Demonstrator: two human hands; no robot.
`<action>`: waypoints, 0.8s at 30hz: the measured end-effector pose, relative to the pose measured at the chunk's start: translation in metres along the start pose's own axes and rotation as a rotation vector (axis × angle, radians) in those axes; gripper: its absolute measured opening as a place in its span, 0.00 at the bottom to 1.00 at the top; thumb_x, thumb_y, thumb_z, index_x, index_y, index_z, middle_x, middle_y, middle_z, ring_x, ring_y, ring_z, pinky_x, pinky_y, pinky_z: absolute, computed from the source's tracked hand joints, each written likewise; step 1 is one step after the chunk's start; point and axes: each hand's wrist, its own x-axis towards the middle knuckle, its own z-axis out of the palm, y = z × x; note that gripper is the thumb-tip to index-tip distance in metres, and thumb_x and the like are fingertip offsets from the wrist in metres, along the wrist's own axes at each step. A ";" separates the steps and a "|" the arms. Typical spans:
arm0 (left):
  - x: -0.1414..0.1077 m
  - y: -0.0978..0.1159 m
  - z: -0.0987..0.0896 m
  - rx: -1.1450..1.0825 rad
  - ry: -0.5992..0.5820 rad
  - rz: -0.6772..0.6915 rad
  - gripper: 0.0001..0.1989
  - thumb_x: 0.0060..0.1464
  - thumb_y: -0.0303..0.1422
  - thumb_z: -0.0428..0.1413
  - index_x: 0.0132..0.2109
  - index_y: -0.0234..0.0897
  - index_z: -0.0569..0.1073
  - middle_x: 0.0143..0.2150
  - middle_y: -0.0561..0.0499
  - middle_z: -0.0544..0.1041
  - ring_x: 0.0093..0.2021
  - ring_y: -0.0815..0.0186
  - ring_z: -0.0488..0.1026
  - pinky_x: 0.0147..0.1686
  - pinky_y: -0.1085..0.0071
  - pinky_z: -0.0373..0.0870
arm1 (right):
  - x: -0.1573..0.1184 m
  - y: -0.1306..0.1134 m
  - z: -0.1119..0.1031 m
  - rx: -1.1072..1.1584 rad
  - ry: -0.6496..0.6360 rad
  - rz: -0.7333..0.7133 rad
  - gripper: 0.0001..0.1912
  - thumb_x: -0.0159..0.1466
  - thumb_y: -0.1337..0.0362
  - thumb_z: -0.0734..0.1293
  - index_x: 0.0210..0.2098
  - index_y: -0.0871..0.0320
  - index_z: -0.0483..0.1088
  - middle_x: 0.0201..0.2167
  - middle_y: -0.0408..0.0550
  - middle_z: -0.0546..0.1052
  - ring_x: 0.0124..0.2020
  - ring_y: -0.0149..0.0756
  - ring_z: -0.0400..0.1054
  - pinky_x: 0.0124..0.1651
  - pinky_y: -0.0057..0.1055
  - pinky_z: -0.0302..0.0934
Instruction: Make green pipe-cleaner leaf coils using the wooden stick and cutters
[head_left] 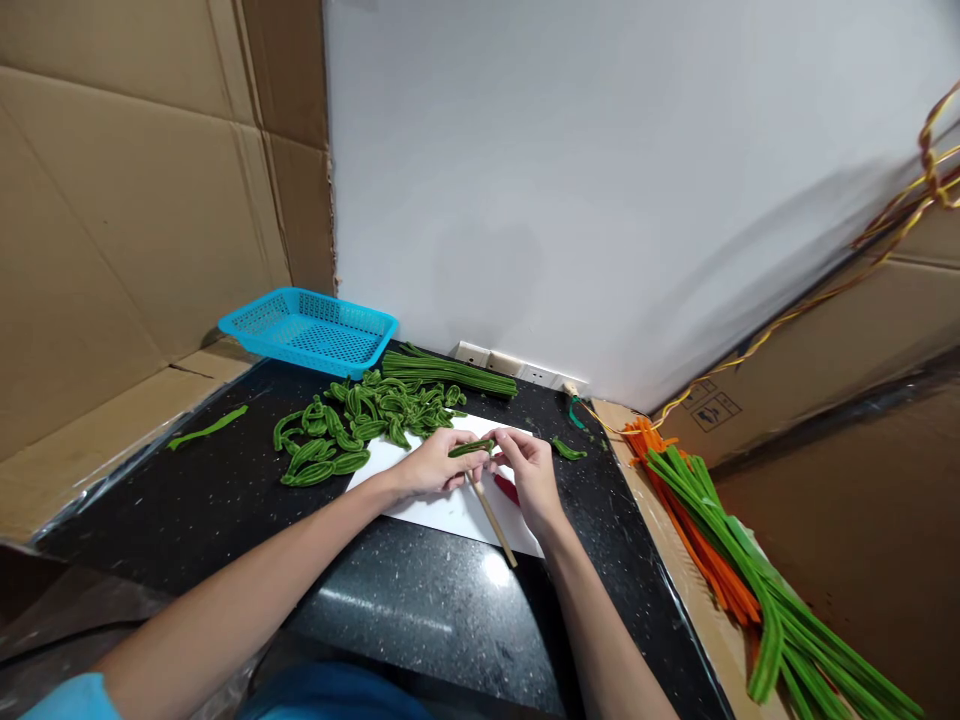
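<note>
Over a white board my two hands meet around a dark green pipe-cleaner leaf. My left hand grips the leaf's body between thumb and fingers. At its right end, my right hand pinches the tip. Below the hands a thin wooden stick lies slanting over the board's front edge. Something with a red handle is partly hidden under my right hand. To the left is a pile of similar green leaves, and one loose leaf lies right of the board.
A blue plastic basket stands at the back left. Dark green pipe cleaners lie behind the pile, near wall sockets. Bundles of orange and bright green stems lie at right. A light green strip rests at left.
</note>
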 end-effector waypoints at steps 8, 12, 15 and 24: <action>0.003 0.001 0.000 -0.025 0.085 0.021 0.20 0.58 0.49 0.62 0.38 0.34 0.72 0.26 0.53 0.75 0.14 0.75 0.65 0.10 0.81 0.57 | -0.003 -0.002 0.001 -0.125 0.013 -0.110 0.15 0.65 0.51 0.72 0.35 0.57 0.80 0.31 0.46 0.79 0.22 0.31 0.65 0.26 0.30 0.62; 0.002 0.005 0.001 -0.084 0.149 0.031 0.19 0.57 0.46 0.63 0.43 0.32 0.73 0.32 0.52 0.76 0.16 0.76 0.67 0.10 0.82 0.57 | -0.009 -0.005 0.003 -0.301 0.033 -0.237 0.10 0.68 0.57 0.70 0.42 0.54 0.81 0.37 0.49 0.81 0.33 0.37 0.73 0.32 0.31 0.66; 0.000 0.007 0.003 -0.121 0.175 0.033 0.19 0.56 0.45 0.64 0.43 0.32 0.74 0.31 0.52 0.75 0.16 0.77 0.66 0.11 0.81 0.56 | -0.012 -0.007 0.004 -0.445 0.041 -0.386 0.10 0.70 0.62 0.68 0.46 0.54 0.81 0.38 0.50 0.81 0.34 0.37 0.73 0.34 0.32 0.67; 0.001 0.006 0.003 -0.182 0.201 0.033 0.19 0.55 0.46 0.65 0.41 0.33 0.74 0.29 0.55 0.73 0.15 0.78 0.61 0.11 0.80 0.48 | -0.013 -0.003 0.005 -0.557 0.052 -0.499 0.10 0.72 0.63 0.65 0.45 0.54 0.80 0.37 0.50 0.82 0.33 0.38 0.74 0.34 0.34 0.69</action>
